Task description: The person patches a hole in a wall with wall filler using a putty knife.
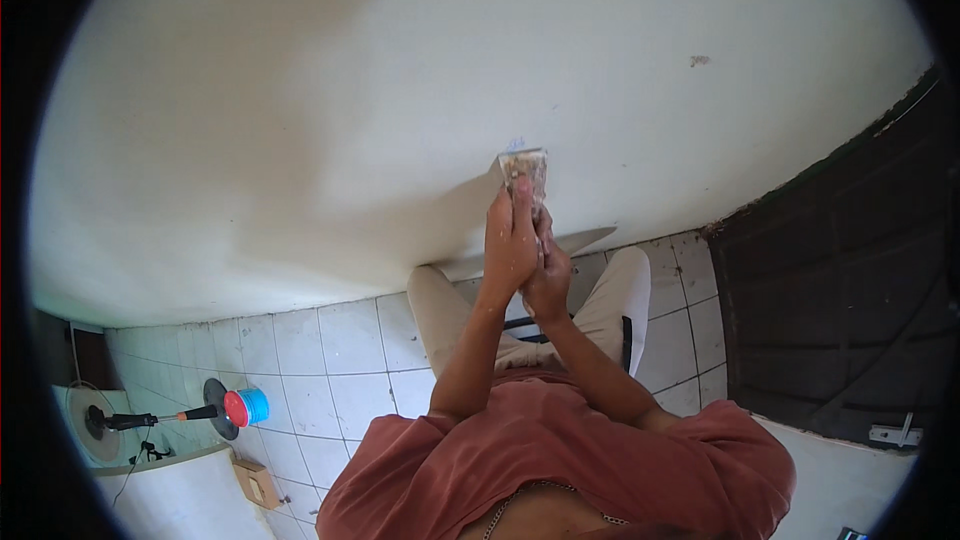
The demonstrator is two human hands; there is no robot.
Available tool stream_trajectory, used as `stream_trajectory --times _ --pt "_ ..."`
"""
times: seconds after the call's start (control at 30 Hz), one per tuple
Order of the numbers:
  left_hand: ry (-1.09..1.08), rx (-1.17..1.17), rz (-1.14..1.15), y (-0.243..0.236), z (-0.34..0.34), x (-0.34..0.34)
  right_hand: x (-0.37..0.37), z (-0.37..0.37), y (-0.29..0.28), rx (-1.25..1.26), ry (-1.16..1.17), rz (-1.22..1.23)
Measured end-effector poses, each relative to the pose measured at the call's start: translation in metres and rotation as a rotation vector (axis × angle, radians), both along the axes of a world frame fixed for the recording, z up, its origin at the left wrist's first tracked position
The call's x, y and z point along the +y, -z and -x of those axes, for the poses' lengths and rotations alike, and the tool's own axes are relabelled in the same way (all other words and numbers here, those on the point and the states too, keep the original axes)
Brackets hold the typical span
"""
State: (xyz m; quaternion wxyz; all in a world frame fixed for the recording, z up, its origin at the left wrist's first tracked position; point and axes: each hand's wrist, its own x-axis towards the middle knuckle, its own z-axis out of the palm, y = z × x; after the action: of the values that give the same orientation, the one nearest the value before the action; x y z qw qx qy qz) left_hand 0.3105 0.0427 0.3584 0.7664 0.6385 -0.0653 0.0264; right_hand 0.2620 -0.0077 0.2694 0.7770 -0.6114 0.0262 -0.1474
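A putty knife (536, 168) with a smeared, spattered blade is held up against the pale wall (400, 70). Its front edge lies just below a small bluish rough mark (515, 143) on the wall. My left hand (508, 248) is closed around the knife, a finger stretched along the blade. Lower and to the right, my right hand (548, 285) is also closed on it, covering the handle. Whitish specks dot the skin of both hands. The handle is mostly hidden by my fingers.
A dark door (830, 290) stands at the right, with a metal latch (895, 435). On the tiled floor (350, 340) at left are a standing fan (150, 420), a red and blue tub (247, 407) and a cardboard box (256, 484). Another rough patch (699, 61) marks the wall.
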Motion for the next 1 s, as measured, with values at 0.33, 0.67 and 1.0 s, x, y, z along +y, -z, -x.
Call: stream_trajectory --times 0.33,0.67,1.0 --pt "0.007 0.038 0.023 0.009 0.005 0.003 0.006 0.0 -0.005 -0.09 0.046 -0.008" --pt "0.014 0.098 0.058 0.012 0.006 0.001 0.007 -0.001 -0.011 -0.107 0.084 -0.03" --pt "-0.027 0.089 0.036 0.012 0.002 0.002 0.008 -0.005 -0.002 -0.026 0.046 -0.098"
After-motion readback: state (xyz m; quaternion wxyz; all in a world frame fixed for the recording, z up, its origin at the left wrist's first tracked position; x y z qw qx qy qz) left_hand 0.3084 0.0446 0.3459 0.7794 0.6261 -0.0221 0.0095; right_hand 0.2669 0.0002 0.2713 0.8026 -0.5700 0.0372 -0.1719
